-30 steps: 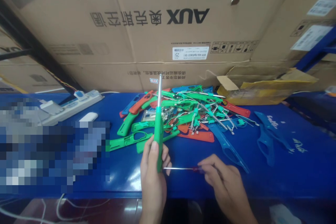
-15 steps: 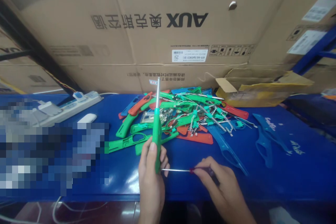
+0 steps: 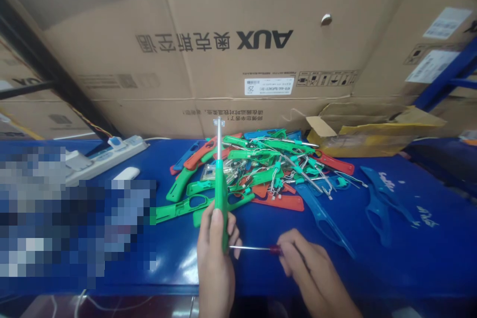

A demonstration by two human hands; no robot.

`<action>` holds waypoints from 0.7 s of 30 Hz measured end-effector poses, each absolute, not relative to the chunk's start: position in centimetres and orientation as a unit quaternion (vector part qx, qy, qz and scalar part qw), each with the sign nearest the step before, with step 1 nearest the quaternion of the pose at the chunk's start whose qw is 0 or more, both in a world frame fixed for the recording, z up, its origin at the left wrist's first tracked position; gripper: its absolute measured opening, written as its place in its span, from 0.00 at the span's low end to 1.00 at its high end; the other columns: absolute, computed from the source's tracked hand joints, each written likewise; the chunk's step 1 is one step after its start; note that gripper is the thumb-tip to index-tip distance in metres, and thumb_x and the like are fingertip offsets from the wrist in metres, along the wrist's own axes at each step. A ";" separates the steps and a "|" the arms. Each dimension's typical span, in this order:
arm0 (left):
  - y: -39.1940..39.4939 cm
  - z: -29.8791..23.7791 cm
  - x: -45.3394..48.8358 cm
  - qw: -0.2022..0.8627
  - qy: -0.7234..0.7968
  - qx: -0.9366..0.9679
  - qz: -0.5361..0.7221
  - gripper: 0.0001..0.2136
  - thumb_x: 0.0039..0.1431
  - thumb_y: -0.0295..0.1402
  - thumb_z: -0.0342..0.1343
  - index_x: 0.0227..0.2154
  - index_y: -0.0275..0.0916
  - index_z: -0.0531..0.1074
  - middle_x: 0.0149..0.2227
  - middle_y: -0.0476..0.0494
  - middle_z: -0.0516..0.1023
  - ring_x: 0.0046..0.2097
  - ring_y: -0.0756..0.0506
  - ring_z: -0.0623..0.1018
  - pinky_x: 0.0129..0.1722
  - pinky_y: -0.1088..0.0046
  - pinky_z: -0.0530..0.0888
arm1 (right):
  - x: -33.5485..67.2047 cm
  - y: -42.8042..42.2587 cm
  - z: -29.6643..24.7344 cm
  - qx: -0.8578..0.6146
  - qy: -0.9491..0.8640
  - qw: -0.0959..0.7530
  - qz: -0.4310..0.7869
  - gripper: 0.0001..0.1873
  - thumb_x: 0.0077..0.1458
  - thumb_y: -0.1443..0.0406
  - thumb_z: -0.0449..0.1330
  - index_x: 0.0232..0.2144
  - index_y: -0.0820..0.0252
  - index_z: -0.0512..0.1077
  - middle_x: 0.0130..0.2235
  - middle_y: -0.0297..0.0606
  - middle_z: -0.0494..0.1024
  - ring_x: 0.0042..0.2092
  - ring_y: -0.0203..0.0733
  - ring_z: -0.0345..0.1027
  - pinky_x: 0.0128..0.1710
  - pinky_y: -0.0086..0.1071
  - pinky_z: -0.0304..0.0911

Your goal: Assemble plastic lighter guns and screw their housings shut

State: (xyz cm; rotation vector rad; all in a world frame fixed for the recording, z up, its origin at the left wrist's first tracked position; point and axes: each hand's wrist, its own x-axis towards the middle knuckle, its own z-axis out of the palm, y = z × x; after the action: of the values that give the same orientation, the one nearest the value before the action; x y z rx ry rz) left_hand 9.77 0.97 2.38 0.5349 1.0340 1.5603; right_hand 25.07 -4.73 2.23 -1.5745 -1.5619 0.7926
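My left hand (image 3: pixel 216 243) is wrapped round a green gas lighter (image 3: pixel 220 189), held upright with its metal tube pointing away and a small label near the tip. In my right hand (image 3: pixel 309 263) is a screwdriver (image 3: pixel 275 249) with a dark red handle. Its thin shaft lies level and its tip meets the right side of the lighter's lower end; the exact contact point is too small to make out. Behind the hands lies a heap of green lighter shells (image 3: pixel 261 176), red shells (image 3: pixel 285 202), metal tubes and white wires.
Blue shell halves (image 3: pixel 376 208) lie on the blue table (image 3: pixel 421 268) at right. An open carton (image 3: pixel 372 136) stands at the back right, before a large cardboard box (image 3: pixel 208 0). A white power strip (image 3: pixel 115 156) is at left, beside a blurred-out area.
My right fingers have shifted their grip around the screwdriver handle. The tool still touches the lighter in my left hand. The view has tilted slightly upward.
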 end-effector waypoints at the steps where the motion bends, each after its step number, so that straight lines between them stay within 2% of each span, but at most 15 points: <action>1: 0.9 2.4 9.8 0.562 0.441 0.229 0.661 0.18 0.62 0.49 0.63 0.45 0.42 0.68 0.26 0.55 0.62 0.23 0.53 0.60 0.18 0.81 0.61 | 25.0 -4.9 2.2 -0.616 -0.607 0.392 0.312 0.17 0.69 0.49 0.51 0.40 0.50 0.74 0.35 0.33 0.79 0.40 0.39 0.75 0.43 0.26 0.69; 4: 0.9 2.4 9.7 0.561 0.445 0.233 0.658 0.20 0.62 0.50 0.62 0.48 0.42 0.68 0.26 0.55 0.62 0.23 0.53 0.60 0.18 0.81 0.61 | 25.1 -5.2 2.1 -0.602 -0.598 0.407 0.338 0.17 0.69 0.49 0.51 0.48 0.48 0.72 0.44 0.35 0.80 0.44 0.39 0.75 0.48 0.28 0.70; 6: 0.9 2.4 9.7 0.563 0.447 0.232 0.655 0.21 0.62 0.49 0.63 0.49 0.42 0.68 0.26 0.55 0.62 0.23 0.53 0.60 0.18 0.81 0.61 | 25.4 -5.0 1.9 -0.602 -0.604 0.390 0.347 0.16 0.70 0.50 0.50 0.45 0.49 0.73 0.38 0.33 0.80 0.39 0.36 0.75 0.44 0.26 0.70; 8: 0.9 2.4 9.7 0.565 0.450 0.227 0.653 0.21 0.61 0.50 0.63 0.49 0.42 0.68 0.26 0.55 0.62 0.23 0.53 0.60 0.19 0.82 0.61 | 25.7 -4.5 1.6 -0.605 -0.625 0.363 0.335 0.16 0.69 0.50 0.52 0.39 0.50 0.74 0.30 0.30 0.78 0.34 0.35 0.73 0.39 0.24 0.69; 10: 0.9 2.4 9.7 0.566 0.455 0.223 0.650 0.21 0.61 0.50 0.64 0.48 0.42 0.68 0.26 0.55 0.63 0.24 0.53 0.61 0.20 0.82 0.61 | 26.0 -4.0 1.3 -0.598 -0.651 0.343 0.319 0.17 0.69 0.51 0.53 0.33 0.52 0.73 0.26 0.29 0.75 0.31 0.35 0.72 0.35 0.24 0.68; 12: 0.9 2.4 9.8 0.568 0.458 0.223 0.647 0.22 0.61 0.51 0.63 0.49 0.42 0.68 0.27 0.55 0.63 0.24 0.53 0.62 0.20 0.82 0.62 | 26.2 -3.8 1.1 -0.591 -0.665 0.339 0.306 0.14 0.67 0.52 0.56 0.35 0.52 0.74 0.29 0.30 0.78 0.32 0.36 0.73 0.34 0.25 0.69; 15: 0.8 2.4 9.8 0.570 0.453 0.225 0.648 0.22 0.60 0.51 0.64 0.49 0.43 0.68 0.26 0.55 0.63 0.23 0.53 0.61 0.19 0.82 0.61 | 26.3 -3.9 0.9 -0.584 -0.665 0.364 0.289 0.11 0.65 0.53 0.59 0.45 0.50 0.73 0.42 0.34 0.82 0.42 0.38 0.77 0.43 0.27 0.72; 17: 0.8 2.6 9.8 0.573 0.456 0.224 0.643 0.22 0.60 0.51 0.64 0.49 0.43 0.69 0.26 0.55 0.63 0.23 0.53 0.61 0.20 0.82 0.61 | 26.3 -3.9 0.9 -0.578 -0.664 0.382 0.283 0.10 0.66 0.54 0.59 0.42 0.50 0.74 0.44 0.34 0.82 0.45 0.38 0.78 0.46 0.27 0.72; 19: 0.7 2.8 9.8 0.575 0.464 0.218 0.638 0.22 0.59 0.51 0.65 0.48 0.43 0.69 0.26 0.55 0.63 0.24 0.54 0.62 0.21 0.83 0.61 | 26.4 -3.7 0.8 -0.574 -0.668 0.383 0.279 0.10 0.65 0.54 0.60 0.38 0.52 0.76 0.39 0.33 0.82 0.40 0.37 0.78 0.41 0.24 0.72; 21: 0.6 2.9 9.9 0.574 0.468 0.216 0.637 0.22 0.60 0.51 0.65 0.48 0.43 0.69 0.27 0.55 0.63 0.24 0.54 0.62 0.21 0.83 0.61 | 26.4 -3.5 0.8 -0.574 -0.675 0.374 0.273 0.13 0.65 0.54 0.61 0.32 0.53 0.75 0.31 0.30 0.80 0.31 0.35 0.76 0.32 0.22 0.70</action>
State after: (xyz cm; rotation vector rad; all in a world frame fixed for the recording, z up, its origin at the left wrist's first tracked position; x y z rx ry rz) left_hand 9.87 0.59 2.91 0.5064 1.0966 1.4925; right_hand 26.41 -3.47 0.82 -1.4713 -1.7286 0.7002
